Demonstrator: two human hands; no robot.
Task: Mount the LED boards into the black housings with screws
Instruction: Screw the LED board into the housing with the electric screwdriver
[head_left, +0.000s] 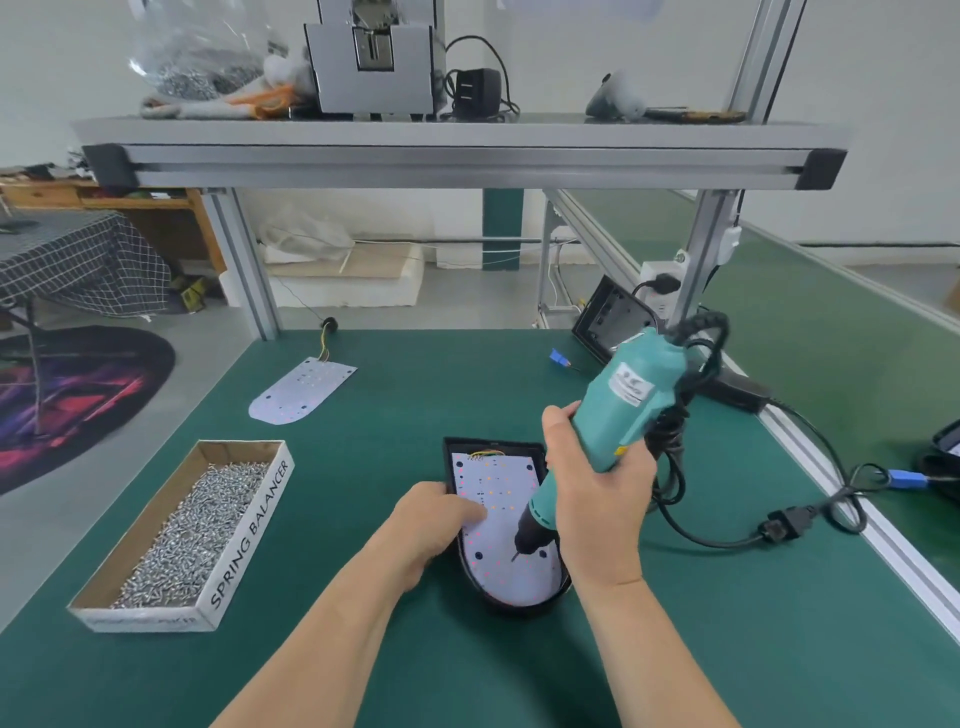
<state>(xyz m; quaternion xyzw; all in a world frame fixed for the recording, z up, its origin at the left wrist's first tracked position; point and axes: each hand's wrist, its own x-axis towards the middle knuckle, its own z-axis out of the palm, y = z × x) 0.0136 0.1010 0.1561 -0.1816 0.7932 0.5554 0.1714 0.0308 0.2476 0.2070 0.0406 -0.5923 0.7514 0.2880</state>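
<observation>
At centre of the green bench mat: one black housing, tapered with a rounded near end, lying flat; one white LED board seated inside it, dotted with small orange and pink marks, thin wires at its far edge

Left hand: fingers spread flat, pressing on the left part of the seated board, thumb side over the housing's left wall; holds nothing

Right hand: wrapped closed around a teal electric screwdriver, held tilted, top leaning away to the right; its dark nose and bit point down onto the near half of the board, tip touching the board surface or a screw there, too small to tell which

Black power cord: loops off the screwdriver's top, hangs beside the right wrist, trails right across the mat to a plug joint

Left of the housing, well apart: open cardboard tray printed SPRING BALANCER, filled with small silver screws

Far left of mat: second LED board, loose, lying flat, with wires running to a black grommet

Far right edge of mat: another black housing propped on its side against the aluminium post; small blue connector near it

Overhead: aluminium-framed shelf carrying a clear bag of screws, a grey machine, a black adapter
</observation>
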